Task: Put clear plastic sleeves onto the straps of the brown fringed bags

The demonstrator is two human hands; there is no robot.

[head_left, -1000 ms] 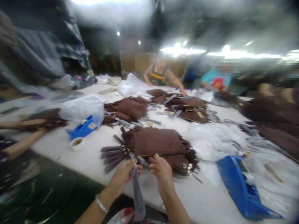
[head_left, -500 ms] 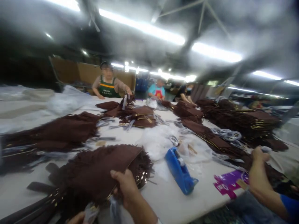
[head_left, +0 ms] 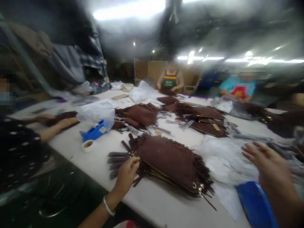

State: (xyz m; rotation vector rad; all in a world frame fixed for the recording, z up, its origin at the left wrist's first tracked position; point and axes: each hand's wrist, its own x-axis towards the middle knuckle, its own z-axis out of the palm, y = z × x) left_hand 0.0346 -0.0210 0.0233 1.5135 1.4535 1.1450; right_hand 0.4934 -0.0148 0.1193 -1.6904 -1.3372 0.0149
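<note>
A stack of brown fringed suede bags (head_left: 168, 160) lies in front of me on the white table (head_left: 152, 202). My left hand (head_left: 126, 173), with a bracelet on the wrist, is closed in a pinch at the stack's left end, on the gold zipper fittings and dark straps (head_left: 118, 158). My right hand (head_left: 266, 160) is raised at the right, blurred, fingers stretched out and holding nothing, above white plastic bags (head_left: 223, 161).
More piles of brown bags (head_left: 140, 114) (head_left: 204, 118) cover the table. A blue tape dispenser (head_left: 93, 133) and a tape roll (head_left: 88, 145) sit at left, another blue dispenser (head_left: 256, 205) at lower right. A person's forearms (head_left: 57, 126) rest at left; other people work at the far side.
The view has swung back to the left. My right hand has left the bag stack and now reaches out to the right, open. My left hand is now at the stack's left end.
</note>
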